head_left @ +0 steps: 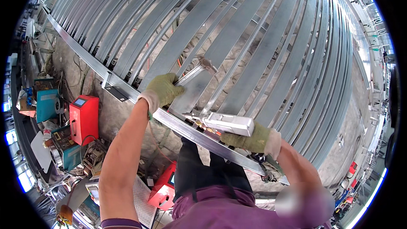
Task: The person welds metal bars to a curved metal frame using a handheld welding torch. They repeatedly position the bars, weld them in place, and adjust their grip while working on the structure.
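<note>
My left hand (163, 89), in a yellow-green work glove, is closed around the metal handle of a hammer (194, 75). The hammer's head lies over a wide flat steel bar (233, 36) of a large metal frame. To the right, my right hand (248, 140), gloved likewise, grips a silver box-shaped metal piece (229, 123) from its near side; the glove's fingers are partly hidden under it. This piece sits just above the frame's near rail (199, 138), where the bars end. Its exact kind is unclear.
Many parallel steel bars (182, 38) fan away across the frame, with gaps showing cables on the floor. At left stand a red machine (84, 119) with a small screen and teal wire-feed units (47, 105). Another red machine (163, 188) is by my legs.
</note>
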